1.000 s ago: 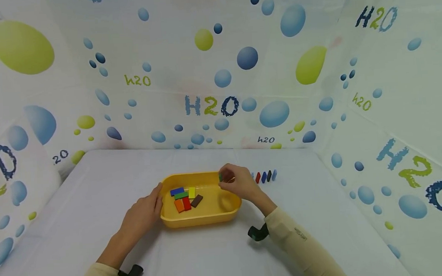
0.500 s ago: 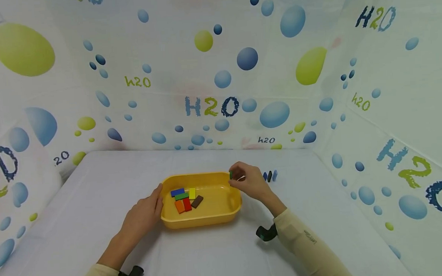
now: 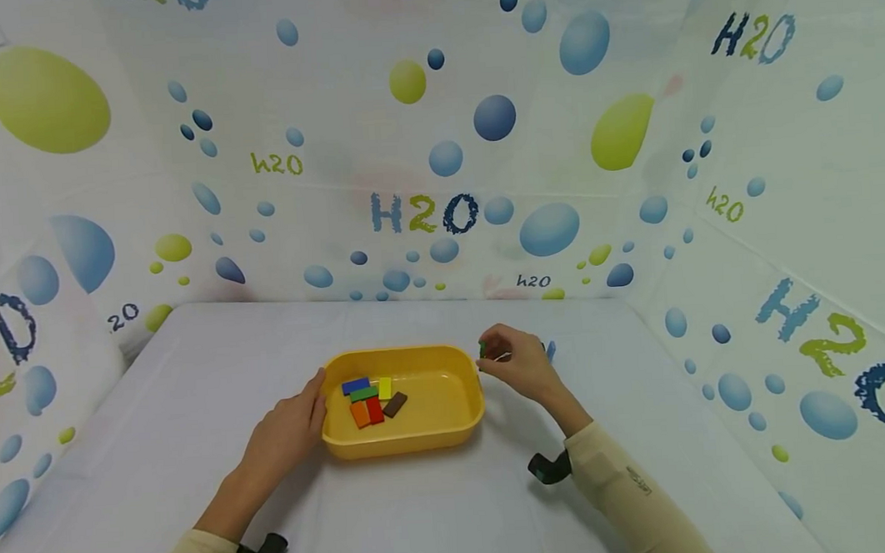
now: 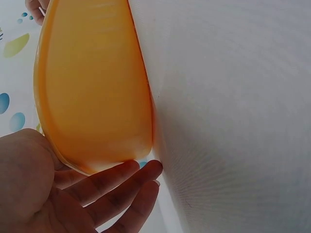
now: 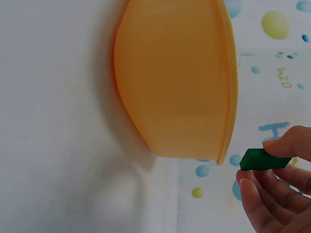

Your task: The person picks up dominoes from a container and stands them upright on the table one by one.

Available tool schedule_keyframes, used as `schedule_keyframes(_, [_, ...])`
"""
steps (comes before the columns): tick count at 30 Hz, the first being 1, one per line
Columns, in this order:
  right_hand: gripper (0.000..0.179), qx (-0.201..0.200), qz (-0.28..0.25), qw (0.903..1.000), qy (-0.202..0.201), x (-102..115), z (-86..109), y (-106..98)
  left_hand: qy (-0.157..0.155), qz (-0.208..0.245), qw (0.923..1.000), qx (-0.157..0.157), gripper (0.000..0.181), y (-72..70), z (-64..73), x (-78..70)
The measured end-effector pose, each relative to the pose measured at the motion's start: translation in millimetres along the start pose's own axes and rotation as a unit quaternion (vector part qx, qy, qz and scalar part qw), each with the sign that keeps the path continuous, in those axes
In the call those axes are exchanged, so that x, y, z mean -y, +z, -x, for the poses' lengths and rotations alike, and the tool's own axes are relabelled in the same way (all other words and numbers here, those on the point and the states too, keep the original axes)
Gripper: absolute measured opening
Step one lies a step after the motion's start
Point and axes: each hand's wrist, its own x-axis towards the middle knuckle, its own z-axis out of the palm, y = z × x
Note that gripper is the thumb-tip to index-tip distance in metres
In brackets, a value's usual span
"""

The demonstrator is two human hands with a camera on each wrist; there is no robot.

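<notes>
A yellow tray [image 3: 421, 442] stands on the white table, with several coloured domino blocks grouped in its left half. My left hand [image 3: 288, 426] rests against the tray's left end. In the left wrist view its fingers [image 4: 109, 182] lie fairly straight along the outer wall. Just off the tray's right end, my right hand [image 3: 522, 362] pinches a small green domino block [image 5: 262, 159] between thumb and fingers, raised above the table. Behind that hand a light blue block [image 3: 551, 351] stands upright, the rest of its row mostly hidden.
Inside the tray lie blue [image 3: 356, 386], green [image 3: 363, 393], yellow [image 3: 385, 388], orange [image 3: 360, 414], red [image 3: 374, 409] and brown [image 3: 394, 405] blocks. A patterned curtain [image 3: 343, 106] borders the white table [image 3: 410, 520] at the back and sides.
My right hand has moved right with the green domino block, from over the tray to just past its right rim, covering more of the standing row. My left hand and the tray stay put.
</notes>
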Motion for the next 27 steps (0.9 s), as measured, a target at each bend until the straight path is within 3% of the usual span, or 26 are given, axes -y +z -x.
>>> schedule_keyframes(5, [0.025, -0.005, 0.009, 0.9999, -0.002, -10, 2.7, -4, 0.000, -0.001, 1.0000, -0.002, 0.054, 1.6, -0.3, 1.3])
schedule_keyframes(27, [0.025, -0.011, 0.047, 0.9971, 0.058, -40, 20.5, -7, -0.006, 0.003, 1.0000, 0.000, 0.054, 1.8, 3.5, -2.2])
